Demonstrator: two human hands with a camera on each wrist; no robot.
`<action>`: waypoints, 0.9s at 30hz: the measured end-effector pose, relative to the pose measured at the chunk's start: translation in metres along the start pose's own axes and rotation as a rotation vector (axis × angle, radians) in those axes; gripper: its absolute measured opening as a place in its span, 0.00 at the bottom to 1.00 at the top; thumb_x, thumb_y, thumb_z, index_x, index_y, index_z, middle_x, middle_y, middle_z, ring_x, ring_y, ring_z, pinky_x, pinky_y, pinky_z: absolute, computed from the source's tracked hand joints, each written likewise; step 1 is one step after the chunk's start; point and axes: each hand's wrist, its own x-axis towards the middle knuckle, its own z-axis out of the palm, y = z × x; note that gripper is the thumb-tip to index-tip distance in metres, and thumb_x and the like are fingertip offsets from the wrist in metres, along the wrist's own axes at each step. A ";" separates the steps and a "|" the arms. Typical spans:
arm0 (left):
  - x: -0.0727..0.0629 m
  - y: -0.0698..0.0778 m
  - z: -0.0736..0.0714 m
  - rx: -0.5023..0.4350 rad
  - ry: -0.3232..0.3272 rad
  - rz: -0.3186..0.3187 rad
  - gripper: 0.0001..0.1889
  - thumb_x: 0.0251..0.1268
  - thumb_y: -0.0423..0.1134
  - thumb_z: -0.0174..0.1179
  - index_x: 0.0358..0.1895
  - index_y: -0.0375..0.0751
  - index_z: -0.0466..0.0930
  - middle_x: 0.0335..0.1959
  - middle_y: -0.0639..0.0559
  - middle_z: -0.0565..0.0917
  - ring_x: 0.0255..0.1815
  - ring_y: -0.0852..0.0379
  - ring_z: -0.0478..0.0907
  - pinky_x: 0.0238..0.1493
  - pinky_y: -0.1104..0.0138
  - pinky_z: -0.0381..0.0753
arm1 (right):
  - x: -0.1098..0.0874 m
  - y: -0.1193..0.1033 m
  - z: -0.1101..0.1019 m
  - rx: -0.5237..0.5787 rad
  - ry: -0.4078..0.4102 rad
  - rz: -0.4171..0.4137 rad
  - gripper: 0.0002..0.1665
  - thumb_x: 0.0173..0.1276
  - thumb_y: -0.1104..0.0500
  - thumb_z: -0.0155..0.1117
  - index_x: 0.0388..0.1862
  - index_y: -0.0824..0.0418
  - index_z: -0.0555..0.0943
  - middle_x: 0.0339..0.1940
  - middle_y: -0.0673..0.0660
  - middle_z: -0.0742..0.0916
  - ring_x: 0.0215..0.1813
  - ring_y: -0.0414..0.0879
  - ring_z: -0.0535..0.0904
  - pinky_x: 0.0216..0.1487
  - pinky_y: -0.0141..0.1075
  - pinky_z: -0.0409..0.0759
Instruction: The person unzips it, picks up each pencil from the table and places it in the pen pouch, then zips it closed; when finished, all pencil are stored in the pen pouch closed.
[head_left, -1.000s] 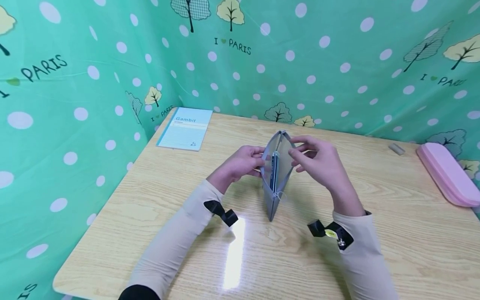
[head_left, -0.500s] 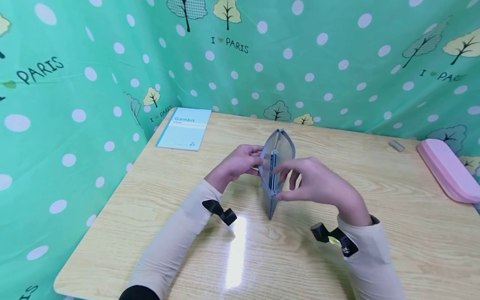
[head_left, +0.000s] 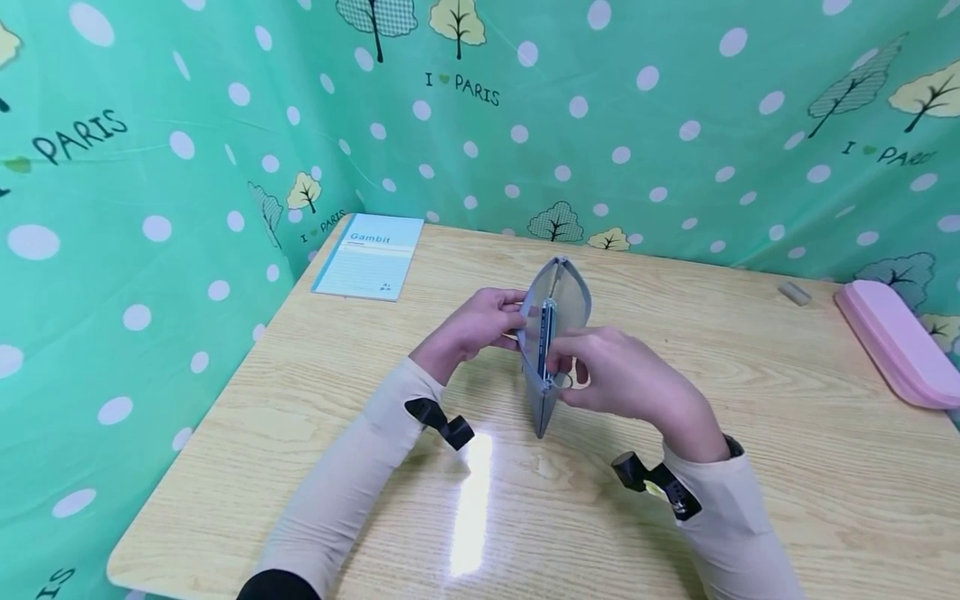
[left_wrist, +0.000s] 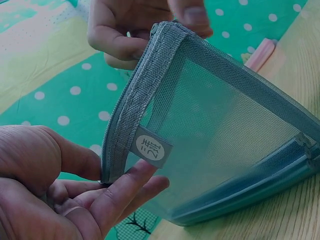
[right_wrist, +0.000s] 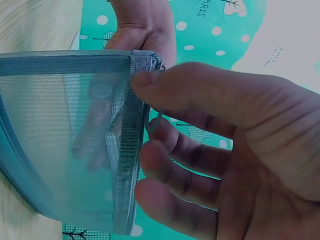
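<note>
A grey-blue mesh zipper pouch (head_left: 538, 400) stands on edge on the table, its mouth gaping upward. Inside, a thin dark-blue item (head_left: 546, 329) is visible, its kind unclear. My left hand (head_left: 483, 321) grips the left side, with fingertips near a round-printed label (left_wrist: 150, 150) in the left wrist view. At the pouch's near end, my right hand (head_left: 626, 375) has its thumb on the top corner and its other fingers curled by the zipper. A small cord loop (right_wrist: 154, 122) hangs at that corner, close to the index fingertip.
A light-blue notebook (head_left: 369, 257) lies at the back left of the wooden table (head_left: 375, 517). A pink case (head_left: 896, 342) rests at the right edge, with a small grey block (head_left: 794, 293) near it. A green dotted curtain (head_left: 660, 150) hangs behind.
My right hand has left the pouch's far right side and come to the near end by the cord loop. My left hand keeps its grip, and the pouch has barely moved.
</note>
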 end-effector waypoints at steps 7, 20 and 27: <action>0.000 0.000 0.000 0.010 -0.009 -0.003 0.26 0.80 0.26 0.47 0.78 0.31 0.62 0.72 0.38 0.75 0.64 0.39 0.80 0.58 0.54 0.88 | -0.001 0.002 0.001 0.044 0.029 -0.051 0.11 0.56 0.72 0.76 0.32 0.57 0.86 0.32 0.49 0.86 0.32 0.38 0.80 0.31 0.30 0.83; -0.003 0.002 0.006 0.036 0.024 0.084 0.20 0.82 0.34 0.50 0.69 0.27 0.74 0.62 0.34 0.82 0.60 0.39 0.84 0.58 0.60 0.88 | 0.006 0.018 0.001 0.255 0.231 -0.016 0.07 0.59 0.73 0.76 0.33 0.63 0.90 0.32 0.55 0.91 0.32 0.43 0.85 0.32 0.32 0.87; -0.008 0.006 0.010 0.061 0.065 0.128 0.25 0.81 0.41 0.54 0.72 0.29 0.71 0.66 0.36 0.80 0.61 0.40 0.82 0.60 0.61 0.87 | 0.011 0.031 0.005 0.234 0.502 0.096 0.06 0.59 0.73 0.77 0.34 0.67 0.91 0.30 0.59 0.90 0.31 0.48 0.85 0.32 0.25 0.85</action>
